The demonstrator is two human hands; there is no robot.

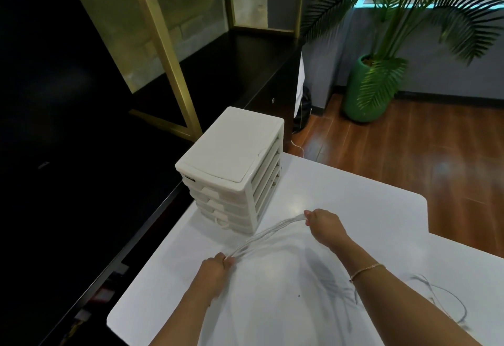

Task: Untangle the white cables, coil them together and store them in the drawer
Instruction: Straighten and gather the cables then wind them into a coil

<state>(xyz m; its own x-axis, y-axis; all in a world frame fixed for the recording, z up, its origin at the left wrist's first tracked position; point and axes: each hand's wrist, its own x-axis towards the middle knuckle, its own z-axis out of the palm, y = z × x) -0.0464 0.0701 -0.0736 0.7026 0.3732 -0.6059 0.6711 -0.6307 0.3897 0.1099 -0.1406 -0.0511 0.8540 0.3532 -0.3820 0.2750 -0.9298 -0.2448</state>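
White cables (pixel 268 232) stretch between our left hand (pixel 215 269) and right hand (pixel 324 225), both gripping them; drawer unit (pixel 234 165) at eleven o'clock.

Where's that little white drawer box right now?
In the head view, the white drawer unit stands at the white table's far left corner, just beyond the white cables stretched between both hands.

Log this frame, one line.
stage: coiling | left hand: grips white cables | right hand: grips same bundle | drawer unit: shut

An office or home study — white bench (pixel 341 195), desktop drawer unit (pixel 231 160), potted palm (pixel 365 91), wooden floor (pixel 409 143).
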